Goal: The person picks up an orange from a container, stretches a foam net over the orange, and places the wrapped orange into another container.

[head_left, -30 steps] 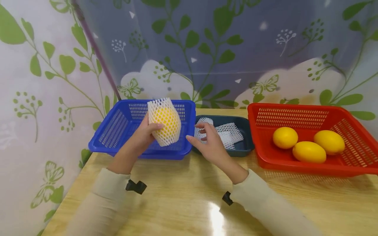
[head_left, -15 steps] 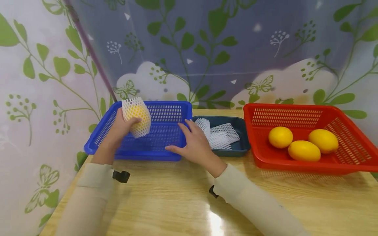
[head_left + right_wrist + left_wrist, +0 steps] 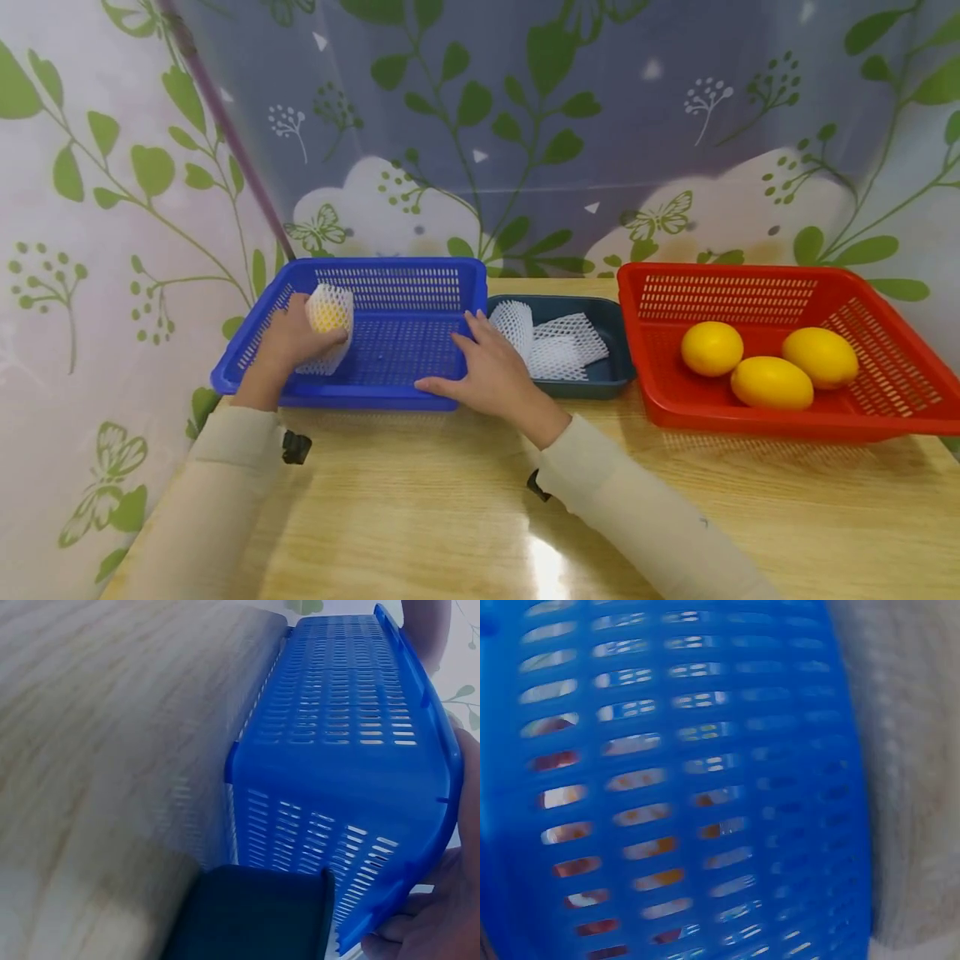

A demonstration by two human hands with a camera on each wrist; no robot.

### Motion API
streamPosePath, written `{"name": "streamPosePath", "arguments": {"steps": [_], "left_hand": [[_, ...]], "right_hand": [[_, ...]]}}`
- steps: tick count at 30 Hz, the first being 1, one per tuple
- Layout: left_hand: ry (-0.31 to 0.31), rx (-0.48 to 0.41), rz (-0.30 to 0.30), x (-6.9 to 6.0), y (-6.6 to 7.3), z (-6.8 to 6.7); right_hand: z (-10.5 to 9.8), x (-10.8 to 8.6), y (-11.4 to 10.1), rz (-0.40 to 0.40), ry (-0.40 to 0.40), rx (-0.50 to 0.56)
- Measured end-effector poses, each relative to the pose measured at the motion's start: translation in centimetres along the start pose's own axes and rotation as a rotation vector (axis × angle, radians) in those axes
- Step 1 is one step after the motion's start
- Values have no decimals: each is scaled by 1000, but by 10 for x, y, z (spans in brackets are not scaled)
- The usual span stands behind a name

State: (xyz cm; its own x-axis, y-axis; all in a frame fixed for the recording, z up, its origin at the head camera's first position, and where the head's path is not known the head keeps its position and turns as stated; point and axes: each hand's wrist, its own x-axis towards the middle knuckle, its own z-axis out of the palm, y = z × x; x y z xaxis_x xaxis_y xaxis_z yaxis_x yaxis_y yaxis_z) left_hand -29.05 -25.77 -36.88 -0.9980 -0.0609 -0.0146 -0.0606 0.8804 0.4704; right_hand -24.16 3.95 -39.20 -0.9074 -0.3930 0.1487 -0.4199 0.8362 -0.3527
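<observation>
In the head view the left hand (image 3: 294, 337) grips a yellow fruit in a white foam net (image 3: 330, 321), low inside the left end of the blue basket (image 3: 408, 397). The right hand (image 3: 498, 375) is at that basket's right front corner, thumb over the front rim and fingers spread along the right side. In the right wrist view the right hand (image 3: 442, 915) touches the rim of the blue basket (image 3: 337, 769). Basket wall (image 3: 645, 780) and sleeve fill the left wrist view, where the left hand's hold is hidden.
Empty white foam nets (image 3: 558, 357) lie in a dark green tray (image 3: 618, 358) right of the blue basket. Farther right, a red basket (image 3: 757, 423) holds three yellow fruits (image 3: 772, 383). All stand on a wooden table (image 3: 420, 500) before a patterned backdrop.
The left hand has moved left and down into the blue basket with the netted fruit. The right hand has shifted left from above the green tray's edge to the blue basket's right side.
</observation>
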Motion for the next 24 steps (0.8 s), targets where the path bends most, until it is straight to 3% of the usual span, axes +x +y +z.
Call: {"name": "streamPosePath", "arguments": {"steps": [9,24], "left_hand": [[-2,113,-200,-1,-3,17],[-70,185,-287,-7,0,20]], "right_hand": [[-6,1,-1,12,-56,2],[-7,0,-3,24,-63,9]]}}
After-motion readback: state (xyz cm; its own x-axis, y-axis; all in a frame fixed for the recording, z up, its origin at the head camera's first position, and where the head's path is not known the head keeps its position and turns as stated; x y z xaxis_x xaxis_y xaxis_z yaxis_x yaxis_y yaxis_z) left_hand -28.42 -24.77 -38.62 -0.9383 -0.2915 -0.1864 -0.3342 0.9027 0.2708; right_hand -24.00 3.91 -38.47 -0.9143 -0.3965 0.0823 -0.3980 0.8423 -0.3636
